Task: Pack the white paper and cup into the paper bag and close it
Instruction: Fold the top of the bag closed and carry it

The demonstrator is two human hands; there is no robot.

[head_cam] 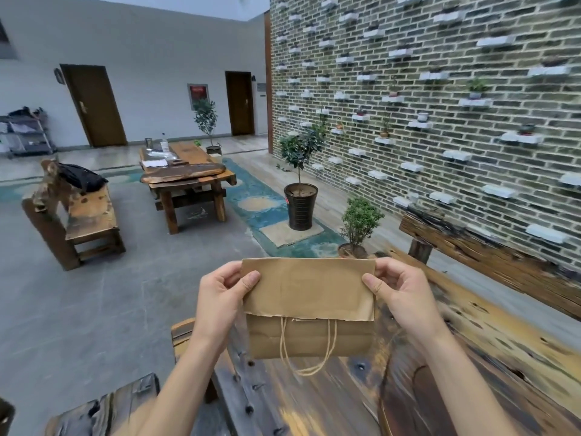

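Note:
A brown paper bag (pixel 309 309) stands upright over a dark wooden table (pixel 314 404), its top folded down toward me as a flap with a torn lower edge. Two twine handles (pixel 306 350) hang out from under the flap. My left hand (pixel 220 297) pinches the flap's left edge, thumb on the front. My right hand (pixel 399 294) pinches the right edge the same way. The white paper and the cup are not visible.
A small potted shrub (pixel 358 228) stands just behind the bag. A taller potted tree (pixel 300 206) is farther back by the brick wall (pixel 440 105). A wooden bench (pixel 487 262) runs along the right. Another table (pixel 185 177) and bench (pixel 78 215) stand at the far left.

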